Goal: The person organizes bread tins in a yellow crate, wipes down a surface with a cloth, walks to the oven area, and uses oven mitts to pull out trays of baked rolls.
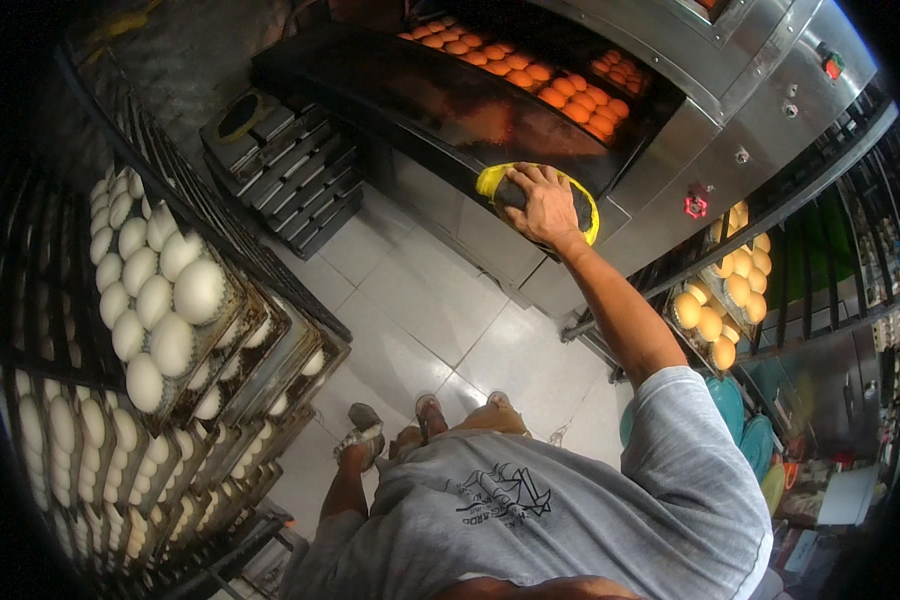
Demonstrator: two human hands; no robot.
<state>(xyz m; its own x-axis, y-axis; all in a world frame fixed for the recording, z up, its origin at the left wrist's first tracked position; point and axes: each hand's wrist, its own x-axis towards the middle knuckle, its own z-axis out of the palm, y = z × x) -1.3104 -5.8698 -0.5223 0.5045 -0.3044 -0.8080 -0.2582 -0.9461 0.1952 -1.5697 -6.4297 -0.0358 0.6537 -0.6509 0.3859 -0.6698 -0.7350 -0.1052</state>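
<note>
My right hand (pixel 547 203) reaches forward and presses a dark oven pad with a yellow edge (pixel 592 212) against the front edge of the lowered oven door (pixel 410 95). Its fingers curve over the pad. Inside the lit oven, rows of orange-glowing round buns (pixel 518 68) sit on trays. At my left side hangs my left hand (pixel 365 437), low beside my body. Something grey and dark, perhaps a cloth or mitt, covers it, so its fingers cannot be made out.
A rack (pixel 315 300) of trays with pale, unbaked-looking buns (pixel 155 300) stands close at left. At right, browned buns (pixel 710 322) rest on another rack (pixel 770 212). Stacked dark trays (pixel 290 170) stand beside the oven. A red valve knob (pixel 697 201) sticks out of the oven front.
</note>
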